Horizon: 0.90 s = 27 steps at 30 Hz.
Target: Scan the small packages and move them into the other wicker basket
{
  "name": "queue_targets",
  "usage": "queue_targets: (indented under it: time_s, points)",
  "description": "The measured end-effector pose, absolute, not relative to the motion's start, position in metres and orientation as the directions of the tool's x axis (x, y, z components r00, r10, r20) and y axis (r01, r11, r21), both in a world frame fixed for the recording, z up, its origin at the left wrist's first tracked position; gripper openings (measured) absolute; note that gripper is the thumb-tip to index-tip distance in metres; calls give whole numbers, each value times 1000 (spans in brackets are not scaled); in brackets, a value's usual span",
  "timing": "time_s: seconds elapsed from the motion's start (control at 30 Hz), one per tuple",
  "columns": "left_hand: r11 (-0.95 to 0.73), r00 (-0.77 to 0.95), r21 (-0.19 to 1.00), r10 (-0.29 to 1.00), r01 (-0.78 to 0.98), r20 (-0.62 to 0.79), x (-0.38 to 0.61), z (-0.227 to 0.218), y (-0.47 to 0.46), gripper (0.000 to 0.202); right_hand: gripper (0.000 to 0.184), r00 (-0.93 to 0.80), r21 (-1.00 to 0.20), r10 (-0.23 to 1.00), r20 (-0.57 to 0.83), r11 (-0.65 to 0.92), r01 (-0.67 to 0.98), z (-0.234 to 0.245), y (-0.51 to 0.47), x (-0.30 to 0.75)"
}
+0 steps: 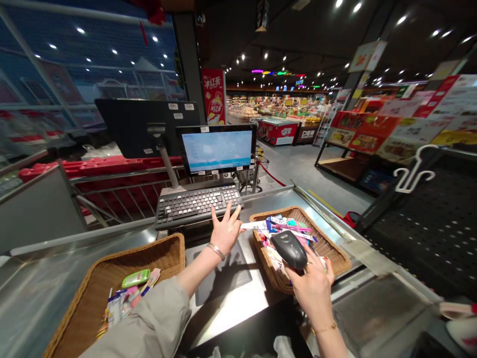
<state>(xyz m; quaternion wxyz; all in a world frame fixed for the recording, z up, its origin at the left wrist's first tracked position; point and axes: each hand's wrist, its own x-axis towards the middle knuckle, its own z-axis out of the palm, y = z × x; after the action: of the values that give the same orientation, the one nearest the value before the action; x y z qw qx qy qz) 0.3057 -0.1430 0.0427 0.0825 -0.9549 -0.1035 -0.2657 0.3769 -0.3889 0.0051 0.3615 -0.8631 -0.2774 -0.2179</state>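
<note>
My left hand [226, 233] reaches over the right end of a black keyboard [199, 203], its fingers spread near the keys. A long packaged toothbrush [257, 225] with a white end is pinched at the thumb side of that hand and stretches right across a wicker basket. Wrapped round a black handheld barcode scanner [288, 248], my right hand [312, 283] is above the same basket [341, 258]. The scanner's head points towards the toothbrush pack. Small colourful packets [274, 256] lie beneath, partly hidden by the scanner and hand.
At left, another wicker basket [84, 293] holds a green pack [135, 278] and several small packets, partly behind my sleeve. A lit monitor [219, 150] stands behind the keyboard, beside a second screen's dark back [149, 127]. The metal counter [380, 303] extends right. A white hanger [413, 171] hangs at right.
</note>
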Motion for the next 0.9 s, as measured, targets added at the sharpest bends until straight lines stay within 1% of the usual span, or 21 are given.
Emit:
queue_targets:
  time_s: [0.13, 0.27, 0.53, 0.77, 0.9]
  points:
    - [-970, 848, -103, 137, 220, 512, 315, 40, -148, 14, 35, 749, -495, 299, 592, -599, 630, 2, -399, 382]
    - [-976, 858, -100, 119, 194, 499, 324, 39, -154, 14, 34, 781, -502, 270, 563, -639, 583, 0, -409, 388]
    - [-987, 869, -106, 52, 119, 492, 344, 36, -165, 16, 46, 787, -519, 141, 601, -681, 518, 0, -427, 400]
    - [-994, 881, -89, 8, 57, 473, 358, 34, -171, 17, 51, 810, -534, 85, 581, -711, 458, 0, -440, 408]
    - [-997, 883, -78, -29, 8, 469, 366, 31, -173, 16, 55, 809, -551, 27, 587, -719, 424, 0, -447, 413]
